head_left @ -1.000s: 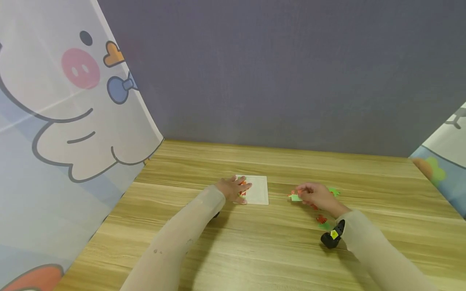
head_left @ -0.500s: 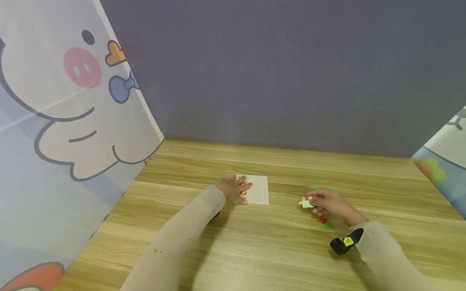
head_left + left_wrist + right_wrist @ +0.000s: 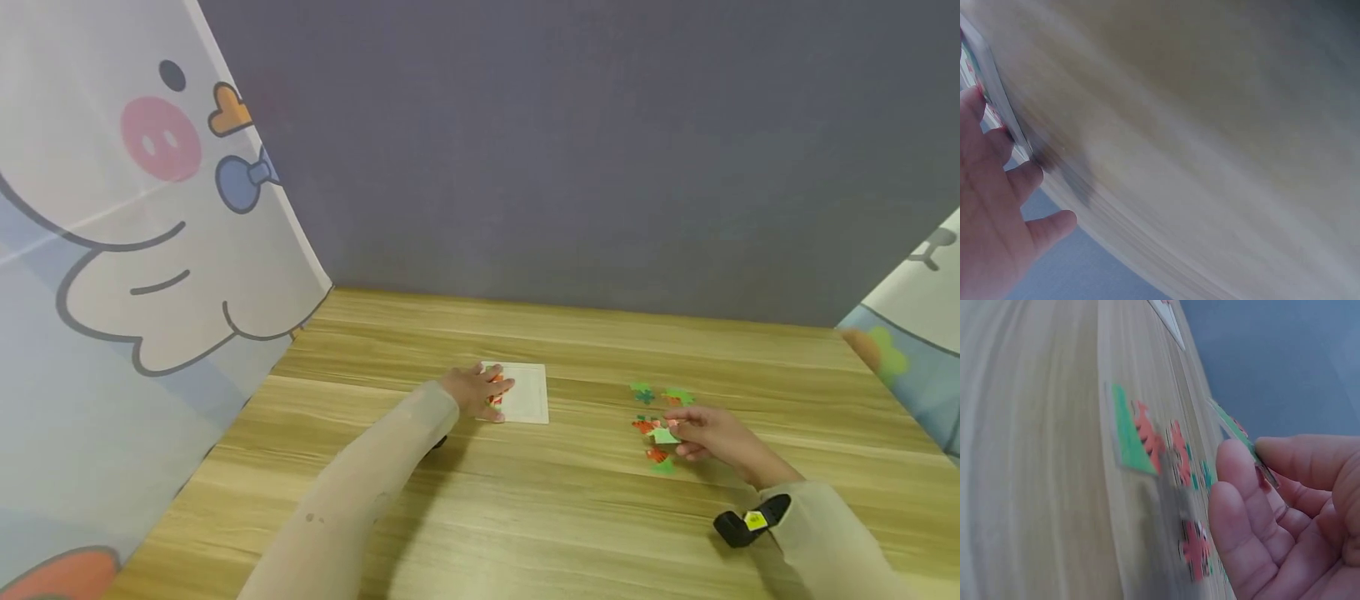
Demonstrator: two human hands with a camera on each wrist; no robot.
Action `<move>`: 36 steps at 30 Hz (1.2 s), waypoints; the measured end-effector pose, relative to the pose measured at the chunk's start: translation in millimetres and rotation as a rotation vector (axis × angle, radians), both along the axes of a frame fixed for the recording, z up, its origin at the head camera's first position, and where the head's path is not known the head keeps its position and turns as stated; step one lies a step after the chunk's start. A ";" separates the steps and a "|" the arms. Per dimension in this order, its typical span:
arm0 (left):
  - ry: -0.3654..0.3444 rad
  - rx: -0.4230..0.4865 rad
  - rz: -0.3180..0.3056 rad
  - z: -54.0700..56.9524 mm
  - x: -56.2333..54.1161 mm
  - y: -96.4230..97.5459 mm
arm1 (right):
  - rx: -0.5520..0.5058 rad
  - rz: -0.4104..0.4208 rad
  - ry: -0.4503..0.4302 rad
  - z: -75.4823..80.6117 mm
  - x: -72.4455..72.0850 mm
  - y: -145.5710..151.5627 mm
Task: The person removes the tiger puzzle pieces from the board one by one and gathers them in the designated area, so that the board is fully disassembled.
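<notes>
A puzzle piece (image 3: 664, 436) (partly green) juts from the right hand's grip (image 3: 714, 437).

Tabletop (image 3: 525, 517): wood-grain, smooth, lightly sheened.
Puzzle pieces (image 3: 1130, 440): printed, cardboard by our eye, smooth-faced.
White tray (image 3: 528, 392): smooth; card or plastic, we cannot tell.
Backdrop (image 3: 570, 150): matt, cloth-like.
Cartoon sheet (image 3: 97, 200): fabric-like, faintly creased.
Sleeves (image 3: 330, 508): matt cloth.
Wrist camera (image 3: 735, 530): plastic-looking.
</notes>
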State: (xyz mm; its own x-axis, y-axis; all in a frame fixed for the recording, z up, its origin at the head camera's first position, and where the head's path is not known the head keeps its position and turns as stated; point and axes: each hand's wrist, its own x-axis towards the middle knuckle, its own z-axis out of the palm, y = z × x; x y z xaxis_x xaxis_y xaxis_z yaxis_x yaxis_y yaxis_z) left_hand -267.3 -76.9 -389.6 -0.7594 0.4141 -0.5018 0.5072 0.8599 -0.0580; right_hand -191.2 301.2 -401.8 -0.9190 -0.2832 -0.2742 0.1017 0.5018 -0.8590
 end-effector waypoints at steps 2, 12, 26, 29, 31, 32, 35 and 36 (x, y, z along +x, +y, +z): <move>-0.012 0.013 0.001 0.1 -0.6 -1.4 | 0.005 -0.008 -0.005 -0.1 2.7 3.9; -0.019 0.037 -0.026 -0.9 -4.2 -5.8 | 0.054 -0.076 -0.054 0.9 10.4 20.9; 0.019 0.025 -0.120 -4.8 -4.7 -5.9 | 0.068 -0.089 -0.084 -2.8 18.3 27.3; 0.029 0.061 -0.135 -4.4 -1.2 -8.9 | 0.065 -0.087 -0.075 -4.8 19.7 27.6; 0.036 0.081 -0.147 -5.2 1.4 -12.3 | 0.063 -0.084 -0.078 -5.6 20.5 27.8; 0.039 0.084 -0.155 -5.3 2.7 -14.3 | 0.064 -0.085 -0.081 -5.9 20.8 27.9; 0.045 0.089 -0.167 -5.7 7.1 -21.1 | 0.075 -0.093 -0.087 -6.4 20.7 28.5; 0.037 0.091 -0.169 -5.4 8.6 -23.4 | 0.080 -0.094 -0.089 -6.6 20.6 29.0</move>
